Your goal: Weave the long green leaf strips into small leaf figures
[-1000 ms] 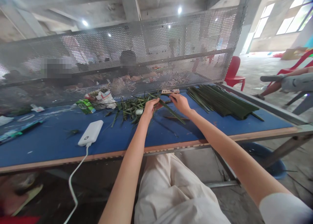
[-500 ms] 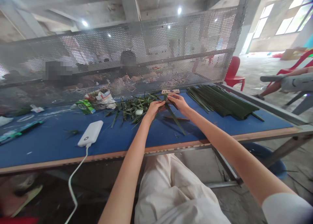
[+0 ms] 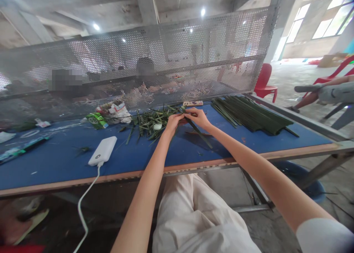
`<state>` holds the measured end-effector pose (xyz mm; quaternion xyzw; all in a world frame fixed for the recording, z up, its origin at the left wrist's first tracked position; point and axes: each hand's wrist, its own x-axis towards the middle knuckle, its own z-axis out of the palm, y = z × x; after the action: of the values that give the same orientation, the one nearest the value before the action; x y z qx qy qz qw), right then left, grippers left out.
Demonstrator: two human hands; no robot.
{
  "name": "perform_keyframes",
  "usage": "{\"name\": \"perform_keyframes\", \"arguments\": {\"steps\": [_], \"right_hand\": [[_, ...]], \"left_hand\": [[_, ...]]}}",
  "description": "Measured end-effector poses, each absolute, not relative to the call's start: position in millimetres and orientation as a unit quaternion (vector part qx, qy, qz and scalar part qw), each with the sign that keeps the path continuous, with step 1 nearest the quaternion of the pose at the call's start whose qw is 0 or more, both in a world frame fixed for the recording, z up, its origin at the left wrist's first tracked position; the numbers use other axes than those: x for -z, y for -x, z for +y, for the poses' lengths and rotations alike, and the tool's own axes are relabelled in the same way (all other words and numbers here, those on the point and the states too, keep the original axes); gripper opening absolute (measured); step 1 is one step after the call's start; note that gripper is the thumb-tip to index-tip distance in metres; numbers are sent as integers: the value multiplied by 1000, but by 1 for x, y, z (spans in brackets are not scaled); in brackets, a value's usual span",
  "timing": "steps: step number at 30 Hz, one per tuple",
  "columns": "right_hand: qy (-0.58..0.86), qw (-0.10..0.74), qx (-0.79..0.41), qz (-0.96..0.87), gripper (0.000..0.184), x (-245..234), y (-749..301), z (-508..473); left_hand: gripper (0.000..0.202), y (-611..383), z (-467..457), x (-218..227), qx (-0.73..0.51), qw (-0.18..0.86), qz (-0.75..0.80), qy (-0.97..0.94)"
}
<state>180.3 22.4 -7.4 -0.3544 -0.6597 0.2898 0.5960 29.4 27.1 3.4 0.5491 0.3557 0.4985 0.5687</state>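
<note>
A long green leaf strip [image 3: 199, 132] slants down toward the table's front edge from between my hands. My left hand [image 3: 175, 121] is closed on its upper end, fingertips pinched. My right hand [image 3: 198, 116] meets it from the right, thumb and fingers closed on the same strip. What the fingertips do there is partly hidden. Just left of my hands lies a heap of cut leaf pieces [image 3: 151, 122], with a small whitish rounded thing [image 3: 157, 126] at its front. A thin brown strip [image 3: 190, 133] rests on the table beneath the leaf.
On the blue table [image 3: 132, 157] are a white power bank [image 3: 103, 150] with a cable, a green packet [image 3: 96, 120], crumpled packaging [image 3: 117, 111] and a stack of long leaves [image 3: 254, 115]. A perforated metal screen [image 3: 179, 58] rises behind; people sit beyond it. A red chair [image 3: 264, 81] stands right.
My right hand has shifted slightly left, closer to my left hand. The leaf strip's lower end has swung a little to the right.
</note>
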Motion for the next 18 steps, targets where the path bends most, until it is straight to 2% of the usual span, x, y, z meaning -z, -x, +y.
{"name": "perform_keyframes", "arguments": {"steps": [7,18], "right_hand": [[348,628,-396,-572,32,8,-181,23],[302,636,-528,-476,40,13,-180,24]], "left_hand": [[25,-35,27,0,-500,549,356,-567],[23,-42,30,9,-541,418,348,-642]]}}
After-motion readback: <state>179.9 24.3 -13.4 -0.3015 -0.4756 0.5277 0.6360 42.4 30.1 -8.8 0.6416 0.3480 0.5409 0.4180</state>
